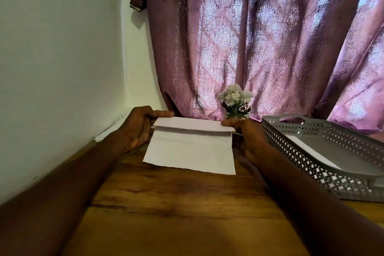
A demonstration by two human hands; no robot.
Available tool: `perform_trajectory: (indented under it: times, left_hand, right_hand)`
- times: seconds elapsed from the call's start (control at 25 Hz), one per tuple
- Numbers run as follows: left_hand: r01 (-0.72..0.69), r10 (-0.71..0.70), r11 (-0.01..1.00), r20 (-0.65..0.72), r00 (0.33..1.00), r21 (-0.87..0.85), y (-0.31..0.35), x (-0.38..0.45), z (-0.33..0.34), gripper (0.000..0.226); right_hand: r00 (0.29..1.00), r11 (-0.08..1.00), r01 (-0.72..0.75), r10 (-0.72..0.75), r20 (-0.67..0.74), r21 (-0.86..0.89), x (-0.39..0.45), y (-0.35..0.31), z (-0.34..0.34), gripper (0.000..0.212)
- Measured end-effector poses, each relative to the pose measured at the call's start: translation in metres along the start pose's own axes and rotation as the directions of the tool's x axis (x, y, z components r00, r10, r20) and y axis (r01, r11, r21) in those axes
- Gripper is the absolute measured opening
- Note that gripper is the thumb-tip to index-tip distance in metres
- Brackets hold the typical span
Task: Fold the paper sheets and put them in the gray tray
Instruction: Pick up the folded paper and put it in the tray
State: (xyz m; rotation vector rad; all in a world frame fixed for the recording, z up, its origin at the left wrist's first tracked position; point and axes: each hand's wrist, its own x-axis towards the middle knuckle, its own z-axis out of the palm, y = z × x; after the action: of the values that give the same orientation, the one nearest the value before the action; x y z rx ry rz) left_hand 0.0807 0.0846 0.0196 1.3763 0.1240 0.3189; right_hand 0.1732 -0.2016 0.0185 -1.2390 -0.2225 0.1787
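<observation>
Both hands pinch the folded paper sheet (190, 147) by its far edge, left hand (139, 127) and right hand (249, 139) at opposite ends, long axis crosswise, gray tray (324, 164) just beside the right hand.

Both forearms are bare, with no sleeves, watch or rings.
</observation>
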Motion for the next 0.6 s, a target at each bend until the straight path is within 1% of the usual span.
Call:
perform_trajectory:
  times: [0.08, 0.12, 0.16, 0.2, 0.24, 0.32, 0.36, 0.4, 0.48, 0.56, 0.6]
  left_hand:
    - [-0.016, 0.017, 1.000, 0.031, 0.999, -0.006, 0.002, -0.002, 0.003, 0.040]
    - [-0.040, 0.039, 0.999, 0.039, 0.998, 0.021, 0.001, -0.002, 0.005, 0.034]
    - [-0.070, 0.068, 0.997, 0.049, 0.997, 0.041, -0.001, -0.001, 0.006, 0.033]
    - [-0.089, 0.087, 0.996, 0.061, 0.994, 0.032, -0.003, 0.000, 0.008, 0.038]
    - [-0.099, 0.098, 0.995, 0.066, 0.993, 0.009, -0.004, 0.002, 0.008, 0.044]
    - [-0.080, 0.081, 0.997, 0.049, 0.996, -0.019, -0.005, 0.001, 0.011, 0.055]
    - [-0.054, 0.054, 0.999, 0.047, 0.997, -0.002, -0.006, 0.000, 0.011, 0.057]
    - [-0.022, 0.020, 1.000, 0.063, 0.998, 0.021, -0.008, -0.001, 0.011, 0.058]
    - [0.012, -0.016, 0.999, 0.080, 0.997, 0.051, -0.011, -0.002, 0.011, 0.051]
    - [-0.021, 0.018, 0.998, 0.050, 0.999, 0.059, -0.011, -0.003, 0.012, 0.043]
    - [-0.060, 0.059, 0.994, 0.019, 0.998, 0.096, -0.010, -0.003, 0.012, 0.041]
  right_hand:
    - [0.998, 0.999, -0.046, 0.045, 0.054, 0.020, -0.002, -0.002, -0.001, 0.026]
    - [0.995, 0.998, -0.053, 0.051, 0.086, 0.020, -0.003, -0.003, -0.001, 0.027]
    - [0.992, 0.999, -0.038, 0.036, 0.119, 0.007, -0.004, -0.003, 0.000, 0.028]
    - [0.988, 1.000, -0.002, 0.003, 0.152, -0.009, -0.005, -0.001, 0.000, 0.033]
    - [0.983, 0.999, 0.044, -0.040, 0.178, -0.020, -0.004, 0.000, 0.003, 0.042]
    - [0.981, 0.991, 0.124, -0.116, 0.155, -0.042, -0.003, 0.004, 0.004, 0.061]
    - [0.981, 0.987, 0.152, -0.145, 0.129, -0.046, -0.003, 0.004, 0.005, 0.065]
    - [0.982, 0.985, 0.166, -0.161, 0.103, -0.038, -0.003, 0.003, 0.005, 0.065]
    - [0.984, 0.986, 0.165, -0.164, 0.074, -0.001, -0.001, 0.002, 0.003, 0.056]
    - [0.985, 0.989, 0.141, -0.145, 0.091, 0.046, -0.002, 0.002, 0.003, 0.050]
    - [0.985, 0.991, 0.126, -0.131, 0.108, 0.053, -0.003, 0.003, 0.004, 0.050]
